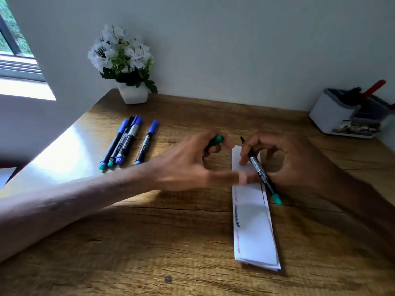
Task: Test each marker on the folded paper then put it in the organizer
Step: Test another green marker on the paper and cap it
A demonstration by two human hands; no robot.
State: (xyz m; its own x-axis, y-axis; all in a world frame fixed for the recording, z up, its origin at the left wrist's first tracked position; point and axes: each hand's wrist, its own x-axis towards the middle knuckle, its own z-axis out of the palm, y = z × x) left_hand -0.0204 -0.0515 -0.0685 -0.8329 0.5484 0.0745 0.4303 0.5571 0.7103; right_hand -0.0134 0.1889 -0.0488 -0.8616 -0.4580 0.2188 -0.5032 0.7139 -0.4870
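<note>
Right hand (288, 161) pinches an uncapped marker (259, 169) between thumb and curled fingers. The marker's dark tip points toward 11 o'clock and its green tail end toward 5 o'clock, and it lies slantwise over the upper right part of the folded paper (253, 227). Whether the tip touches the sheet cannot be told. At 9 o'clock from it, the left hand (188, 161) has its fingers curled round a green cap (217, 141), while its thumb reaches toward 3 o'clock onto the paper's upper half. That part is blurred, so how firmly it presses is unclear. The paper is a long narrow strip lying on the wooden table (149, 242), running from 12 to 6 o'clock. It carries a thin dark line down its right edge and blue and red strokes along its left edge. At 10 o'clock from the left hand, four capped markers (126, 144) lie side by side with their blue caps toward the wall, three close together and one slightly apart. The organizer (333, 116), white with a grey rim, stands at 2 o'clock from the paper against the wall, with a red marker (375, 87) and a dark one leaning in it. A white flower pot (133, 94) sits at 11 o'clock on the table's far edge.
</note>
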